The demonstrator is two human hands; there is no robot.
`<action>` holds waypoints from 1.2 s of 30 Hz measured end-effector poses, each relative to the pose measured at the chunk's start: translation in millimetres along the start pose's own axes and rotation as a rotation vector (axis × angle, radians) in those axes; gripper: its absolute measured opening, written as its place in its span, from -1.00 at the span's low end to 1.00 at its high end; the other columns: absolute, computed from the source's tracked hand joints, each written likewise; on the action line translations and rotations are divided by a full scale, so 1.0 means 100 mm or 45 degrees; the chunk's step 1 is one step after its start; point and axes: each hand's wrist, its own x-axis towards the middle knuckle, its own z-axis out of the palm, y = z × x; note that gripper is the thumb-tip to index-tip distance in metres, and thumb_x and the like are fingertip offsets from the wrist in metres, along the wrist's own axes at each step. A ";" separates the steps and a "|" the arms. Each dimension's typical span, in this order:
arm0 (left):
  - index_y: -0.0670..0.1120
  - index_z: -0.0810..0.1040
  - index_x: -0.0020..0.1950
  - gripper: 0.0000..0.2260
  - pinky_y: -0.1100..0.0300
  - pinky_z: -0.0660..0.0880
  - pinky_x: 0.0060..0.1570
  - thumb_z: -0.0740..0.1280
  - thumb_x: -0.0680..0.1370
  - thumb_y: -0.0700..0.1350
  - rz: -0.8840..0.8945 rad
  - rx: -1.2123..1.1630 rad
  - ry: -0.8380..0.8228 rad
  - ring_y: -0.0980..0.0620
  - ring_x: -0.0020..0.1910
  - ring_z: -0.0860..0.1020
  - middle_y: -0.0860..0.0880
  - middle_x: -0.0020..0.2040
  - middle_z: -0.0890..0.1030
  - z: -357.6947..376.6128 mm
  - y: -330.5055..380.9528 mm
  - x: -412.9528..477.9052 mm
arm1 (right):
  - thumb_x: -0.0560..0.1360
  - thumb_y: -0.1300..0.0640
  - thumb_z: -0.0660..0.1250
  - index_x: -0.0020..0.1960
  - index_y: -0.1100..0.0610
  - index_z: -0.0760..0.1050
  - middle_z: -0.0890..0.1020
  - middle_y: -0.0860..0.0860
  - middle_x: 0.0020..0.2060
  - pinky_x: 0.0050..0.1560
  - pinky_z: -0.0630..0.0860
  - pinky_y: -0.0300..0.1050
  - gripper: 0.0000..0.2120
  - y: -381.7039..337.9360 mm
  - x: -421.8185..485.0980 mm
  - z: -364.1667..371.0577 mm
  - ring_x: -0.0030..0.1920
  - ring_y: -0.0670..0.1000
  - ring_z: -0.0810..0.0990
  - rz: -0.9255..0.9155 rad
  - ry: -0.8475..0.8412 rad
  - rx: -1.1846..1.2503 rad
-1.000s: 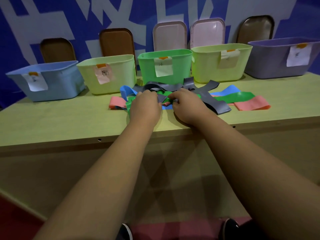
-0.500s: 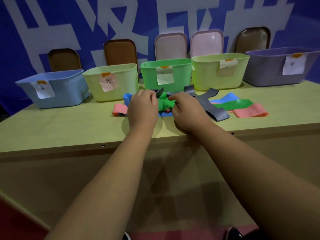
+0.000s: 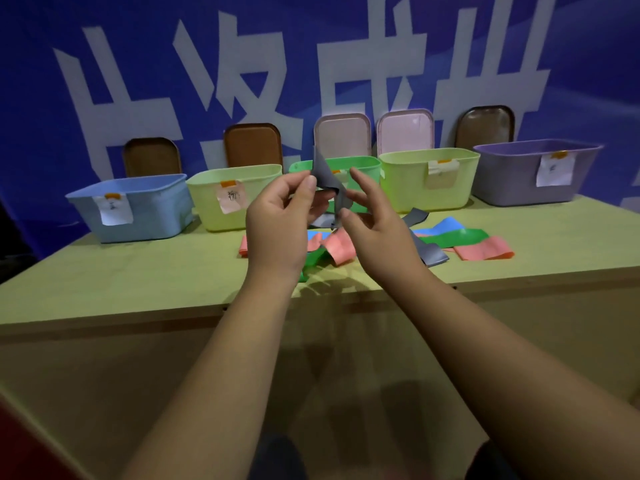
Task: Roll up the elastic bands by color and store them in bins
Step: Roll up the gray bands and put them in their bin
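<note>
I hold one grey band point(image 3: 325, 176) in the air above the table point(image 3: 145, 271), in front of the green bin point(image 3: 363, 165). My left hand point(image 3: 280, 220) pinches it near its upper part, thumb pressed against curled fingers. My right hand point(image 3: 375, 232) is beside it with the fingers spread. Its thumb touches the band's lower end, but I cannot tell whether a finger closes on it from behind.

Below my hands the other bands lie loose on the tabletop. A pink band point(image 3: 343, 249) and a green band point(image 3: 313, 259) are just under my wrists. To my right are another grey band point(image 3: 431, 256), a blue band point(image 3: 446, 224), a second green band point(image 3: 457, 237) and a second pink band point(image 3: 485, 252), all overlapping.

Along the back stand the labelled bins: a blue bin point(image 3: 149, 216), a pale yellow bin point(image 3: 204, 206), the green one, a lime bin point(image 3: 408, 188) and a purple bin point(image 3: 509, 181). Lids point(image 3: 251, 145) lean on the wall behind them.
</note>
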 end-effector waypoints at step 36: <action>-0.20 0.56 0.12 -0.93 0.04 0.70 -0.13 0.31 0.69 -0.23 -1.060 -0.457 -0.267 -0.06 -0.19 0.70 -0.21 -0.09 0.70 -0.30 -1.12 -1.57 | 0.74 -0.01 0.25 0.18 -0.08 0.69 0.77 -0.06 0.03 0.30 0.61 0.18 -0.78 1.09 -1.77 -0.05 0.13 0.02 0.73 0.677 -0.128 0.239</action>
